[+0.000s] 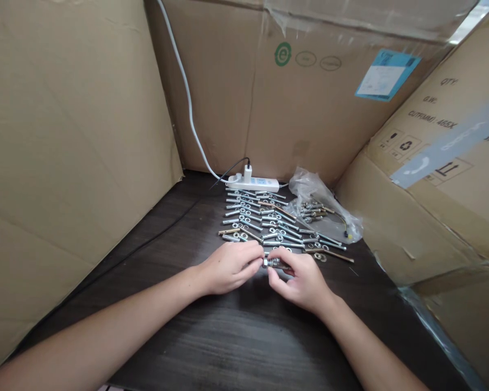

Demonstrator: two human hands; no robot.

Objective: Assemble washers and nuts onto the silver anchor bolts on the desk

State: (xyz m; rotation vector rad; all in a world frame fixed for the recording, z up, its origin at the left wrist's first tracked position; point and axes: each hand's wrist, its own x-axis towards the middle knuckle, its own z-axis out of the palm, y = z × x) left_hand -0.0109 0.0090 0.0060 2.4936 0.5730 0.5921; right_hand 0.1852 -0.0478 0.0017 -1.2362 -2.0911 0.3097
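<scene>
An expansion bolt lies sideways between my two hands, low over the near side of the laid-out hardware. My right hand pinches its body between thumb and fingers. At the bolt's left end a nut shows, and my left hand has its fingertips closed against that end. The left fingertips are partly hidden, as is the bolt's right end inside my right hand. Just beyond my hands, rows of metal sleeves, threaded rods, nuts and washers are spread out.
A clear plastic bag with more bolts lies at the back right. Behind the rows sits a white power strip with a plugged-in adapter. A black cable crosses the dark table. Cardboard walls surround it.
</scene>
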